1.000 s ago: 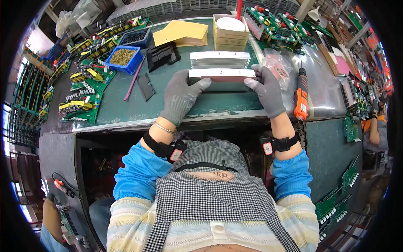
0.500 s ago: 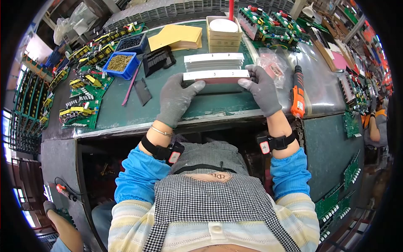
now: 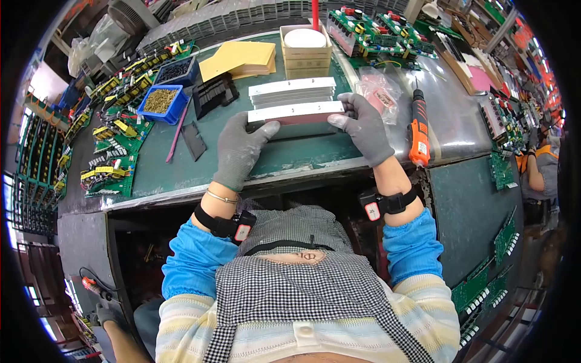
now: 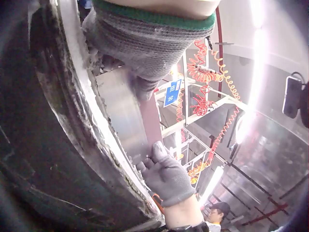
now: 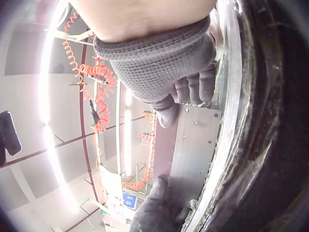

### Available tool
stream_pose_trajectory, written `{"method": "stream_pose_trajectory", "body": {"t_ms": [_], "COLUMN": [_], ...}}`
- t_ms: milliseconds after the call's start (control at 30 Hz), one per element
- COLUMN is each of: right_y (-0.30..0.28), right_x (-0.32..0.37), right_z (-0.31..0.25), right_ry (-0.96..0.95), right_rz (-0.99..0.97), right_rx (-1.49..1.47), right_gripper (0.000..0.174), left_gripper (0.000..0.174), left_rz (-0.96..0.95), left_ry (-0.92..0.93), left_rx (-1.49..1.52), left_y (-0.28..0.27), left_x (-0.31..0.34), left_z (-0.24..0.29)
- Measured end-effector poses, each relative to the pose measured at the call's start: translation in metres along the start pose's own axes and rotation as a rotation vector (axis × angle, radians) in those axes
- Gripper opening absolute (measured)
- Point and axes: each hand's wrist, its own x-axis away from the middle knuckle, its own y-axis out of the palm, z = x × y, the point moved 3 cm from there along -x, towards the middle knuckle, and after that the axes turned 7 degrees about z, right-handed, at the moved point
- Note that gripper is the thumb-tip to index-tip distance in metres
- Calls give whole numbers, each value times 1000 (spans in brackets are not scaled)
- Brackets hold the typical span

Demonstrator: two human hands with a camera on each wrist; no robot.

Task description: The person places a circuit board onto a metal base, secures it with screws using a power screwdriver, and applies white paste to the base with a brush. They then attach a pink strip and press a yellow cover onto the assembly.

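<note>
My gloved left hand (image 3: 242,148) and gloved right hand (image 3: 366,130) grip the two ends of a silver aluminium heat sink (image 3: 295,112) at the front of the green bench. Both thumbs lie on its near side, along a reddish-brown strip, while the other fingers wrap its ends. Behind the bright front flange, a second silver flange with stacked fins (image 3: 292,91) shows. From the right wrist, the heat sink's flat metal face (image 5: 195,145) has several small holes. The left wrist view shows the reddish-brown strip (image 4: 152,121) between both thumbs.
A blue bin of small brass-coloured parts (image 3: 160,103), a black plastic piece (image 3: 193,141) and a pink stick (image 3: 176,136) lie left. Circuit boards (image 3: 115,166) line the far left. An orange electric screwdriver (image 3: 419,133), a plastic bag (image 3: 380,94) and more boards (image 3: 381,36) are right.
The head view has swung, so the bench and its things slide left in the picture. Both hands keep their hold on the heat sink, with little visible movement against the bench.
</note>
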Motion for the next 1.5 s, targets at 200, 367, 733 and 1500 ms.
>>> {"method": "stream_pose_trajectory", "body": {"t_ms": [200,367,733,1500], "right_y": [1,2,0,-3], "right_x": [5,9,6,18], "right_z": [-3,-5,-5,-3], "right_ry": [-111,-11,30,50], "right_rz": [9,15,-18,-177], "right_rx": [67,17,-21,-174], "right_gripper": [46,40,31,103], "left_gripper": [46,46,45,105], "left_rz": [11,-6,0,-156], "left_ry": [71,-4,12,-28], "left_rx": [-25,67,60,154], "left_y": [0,1,2,6], "left_x": [-2,0,-2,-7], "left_z": [-9,-3,-8,-22]}}
